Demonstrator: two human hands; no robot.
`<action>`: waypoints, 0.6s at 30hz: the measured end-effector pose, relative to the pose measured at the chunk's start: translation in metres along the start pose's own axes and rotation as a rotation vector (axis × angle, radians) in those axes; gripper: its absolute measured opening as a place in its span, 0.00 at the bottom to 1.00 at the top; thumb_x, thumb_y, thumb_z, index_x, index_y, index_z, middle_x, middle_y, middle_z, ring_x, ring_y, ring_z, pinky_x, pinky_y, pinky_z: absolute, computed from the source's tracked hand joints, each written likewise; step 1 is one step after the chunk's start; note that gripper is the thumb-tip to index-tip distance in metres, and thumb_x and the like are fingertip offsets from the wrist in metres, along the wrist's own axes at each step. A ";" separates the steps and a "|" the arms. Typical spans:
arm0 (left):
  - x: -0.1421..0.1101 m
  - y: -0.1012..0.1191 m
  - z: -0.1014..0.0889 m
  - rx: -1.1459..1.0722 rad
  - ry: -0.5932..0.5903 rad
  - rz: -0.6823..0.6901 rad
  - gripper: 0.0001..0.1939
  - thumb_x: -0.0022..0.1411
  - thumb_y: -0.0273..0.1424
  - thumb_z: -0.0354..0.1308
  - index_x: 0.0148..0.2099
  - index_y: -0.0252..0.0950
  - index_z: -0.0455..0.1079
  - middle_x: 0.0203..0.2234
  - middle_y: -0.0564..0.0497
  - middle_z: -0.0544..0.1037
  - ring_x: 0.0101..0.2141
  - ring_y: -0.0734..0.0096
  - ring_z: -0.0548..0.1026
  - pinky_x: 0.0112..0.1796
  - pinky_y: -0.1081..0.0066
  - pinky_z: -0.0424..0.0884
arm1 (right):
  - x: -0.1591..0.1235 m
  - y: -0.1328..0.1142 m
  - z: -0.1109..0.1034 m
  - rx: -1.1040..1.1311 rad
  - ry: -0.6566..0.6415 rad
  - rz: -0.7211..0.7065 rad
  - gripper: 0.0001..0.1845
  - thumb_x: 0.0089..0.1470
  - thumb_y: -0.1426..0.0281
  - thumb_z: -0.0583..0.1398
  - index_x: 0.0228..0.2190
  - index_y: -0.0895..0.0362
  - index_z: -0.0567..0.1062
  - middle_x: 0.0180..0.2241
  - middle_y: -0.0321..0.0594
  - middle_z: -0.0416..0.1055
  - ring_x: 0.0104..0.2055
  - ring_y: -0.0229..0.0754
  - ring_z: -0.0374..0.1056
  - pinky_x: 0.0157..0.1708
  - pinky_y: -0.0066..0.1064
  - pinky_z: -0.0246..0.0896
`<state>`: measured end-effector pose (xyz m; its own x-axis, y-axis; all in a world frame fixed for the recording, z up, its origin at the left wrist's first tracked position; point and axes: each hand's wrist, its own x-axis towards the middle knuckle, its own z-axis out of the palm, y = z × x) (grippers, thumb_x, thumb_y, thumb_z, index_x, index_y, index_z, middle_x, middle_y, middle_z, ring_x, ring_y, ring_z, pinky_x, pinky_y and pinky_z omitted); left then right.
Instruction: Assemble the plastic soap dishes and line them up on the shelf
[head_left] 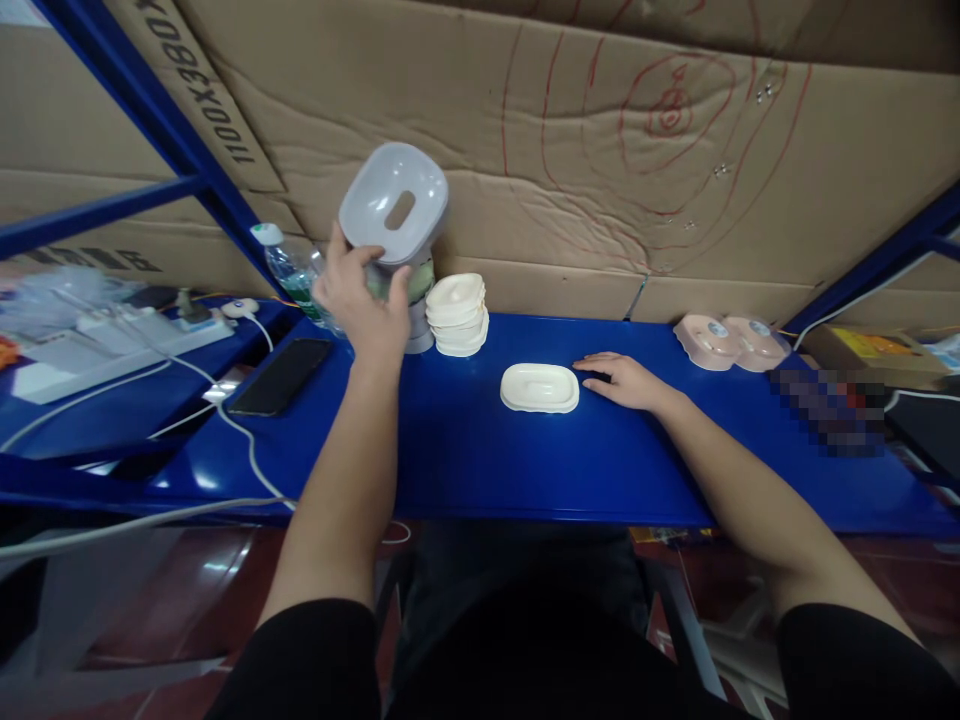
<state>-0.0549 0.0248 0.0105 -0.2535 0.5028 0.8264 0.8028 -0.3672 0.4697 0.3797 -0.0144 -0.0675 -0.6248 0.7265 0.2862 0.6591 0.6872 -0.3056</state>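
Note:
My left hand is at the near side of a stack of pale grey plastic dishes, thumb and fingers spread. Its fingertips are close to the rim of the tilted top dish, which has an oval hole in its base; whether they touch it I cannot tell. Right beside that stack is a pile of cream-coloured oval pieces. A single cream oval piece lies on the blue table. My right hand rests at its right end, fingers stretched out, holding nothing.
A water bottle and a black phone are on the left, near white cables and a power strip. Two pinkish dishes sit at the back right, near a cardboard box. Cardboard sheets line the back.

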 end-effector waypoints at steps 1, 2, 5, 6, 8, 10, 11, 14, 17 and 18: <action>-0.002 0.006 0.002 -0.038 -0.040 0.027 0.19 0.64 0.35 0.67 0.56 0.42 0.71 0.74 0.42 0.65 0.73 0.49 0.62 0.69 0.45 0.58 | 0.000 -0.001 -0.001 0.005 0.021 0.012 0.23 0.70 0.57 0.60 0.61 0.51 0.80 0.59 0.47 0.81 0.63 0.59 0.77 0.64 0.59 0.72; -0.005 0.013 0.005 -0.076 -0.095 0.058 0.18 0.64 0.35 0.67 0.55 0.43 0.71 0.73 0.42 0.66 0.73 0.49 0.63 0.69 0.46 0.59 | -0.001 -0.003 -0.003 0.014 0.056 0.032 0.25 0.71 0.55 0.59 0.63 0.51 0.79 0.60 0.48 0.80 0.62 0.59 0.77 0.64 0.59 0.72; -0.021 0.038 0.016 -0.188 -0.285 0.179 0.17 0.64 0.36 0.68 0.53 0.42 0.73 0.70 0.42 0.71 0.71 0.49 0.67 0.69 0.48 0.63 | -0.002 -0.005 -0.008 0.067 0.221 0.118 0.37 0.69 0.47 0.60 0.71 0.49 0.68 0.63 0.48 0.77 0.63 0.60 0.76 0.64 0.59 0.72; -0.027 0.046 0.019 -0.229 -0.350 0.230 0.16 0.65 0.36 0.69 0.53 0.42 0.73 0.68 0.41 0.73 0.70 0.49 0.68 0.68 0.48 0.64 | -0.003 -0.006 -0.009 0.090 0.271 0.138 0.42 0.68 0.44 0.60 0.74 0.48 0.63 0.65 0.48 0.76 0.63 0.60 0.76 0.63 0.59 0.73; -0.040 0.059 0.025 -0.317 -0.494 0.326 0.15 0.66 0.37 0.69 0.52 0.40 0.74 0.67 0.38 0.74 0.68 0.49 0.71 0.67 0.48 0.67 | -0.003 -0.007 -0.010 0.128 0.329 0.150 0.51 0.65 0.40 0.61 0.77 0.46 0.52 0.68 0.49 0.72 0.65 0.62 0.75 0.62 0.61 0.73; -0.050 0.066 0.029 -0.407 -0.648 0.392 0.14 0.66 0.37 0.69 0.51 0.39 0.75 0.65 0.37 0.77 0.66 0.50 0.74 0.65 0.50 0.70 | -0.003 -0.007 -0.009 0.139 0.344 0.147 0.57 0.62 0.37 0.61 0.79 0.45 0.45 0.70 0.49 0.70 0.66 0.64 0.73 0.63 0.63 0.72; -0.053 0.068 0.030 -0.445 -0.717 0.406 0.13 0.65 0.37 0.69 0.50 0.39 0.76 0.63 0.38 0.78 0.65 0.51 0.75 0.64 0.50 0.71 | -0.003 -0.007 -0.008 0.136 0.342 0.149 0.58 0.62 0.36 0.61 0.79 0.45 0.44 0.70 0.50 0.69 0.66 0.64 0.73 0.63 0.64 0.71; -0.055 0.066 0.029 -0.506 -0.872 0.359 0.13 0.63 0.37 0.70 0.48 0.40 0.78 0.55 0.42 0.84 0.59 0.54 0.80 0.59 0.53 0.75 | -0.002 -0.009 -0.006 0.128 0.314 0.142 0.60 0.60 0.34 0.61 0.79 0.48 0.46 0.72 0.52 0.66 0.68 0.66 0.71 0.64 0.64 0.70; -0.053 0.060 0.026 -0.489 -1.006 0.258 0.14 0.60 0.38 0.72 0.46 0.40 0.78 0.49 0.45 0.86 0.50 0.57 0.83 0.53 0.57 0.77 | -0.001 -0.012 -0.006 0.111 0.237 0.102 0.58 0.58 0.33 0.62 0.77 0.49 0.55 0.72 0.51 0.66 0.70 0.66 0.68 0.68 0.64 0.66; -0.052 0.059 0.025 -0.466 -1.051 0.233 0.15 0.58 0.38 0.72 0.46 0.40 0.79 0.48 0.45 0.86 0.47 0.58 0.83 0.51 0.58 0.77 | -0.001 -0.013 -0.006 0.098 0.210 0.093 0.56 0.57 0.34 0.63 0.75 0.49 0.59 0.71 0.50 0.67 0.70 0.66 0.68 0.68 0.64 0.65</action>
<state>0.0192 -0.0034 -0.0126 0.6190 0.7044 0.3473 0.4403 -0.6774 0.5893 0.3745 -0.0241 -0.0588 -0.4558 0.7782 0.4321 0.6597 0.6212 -0.4229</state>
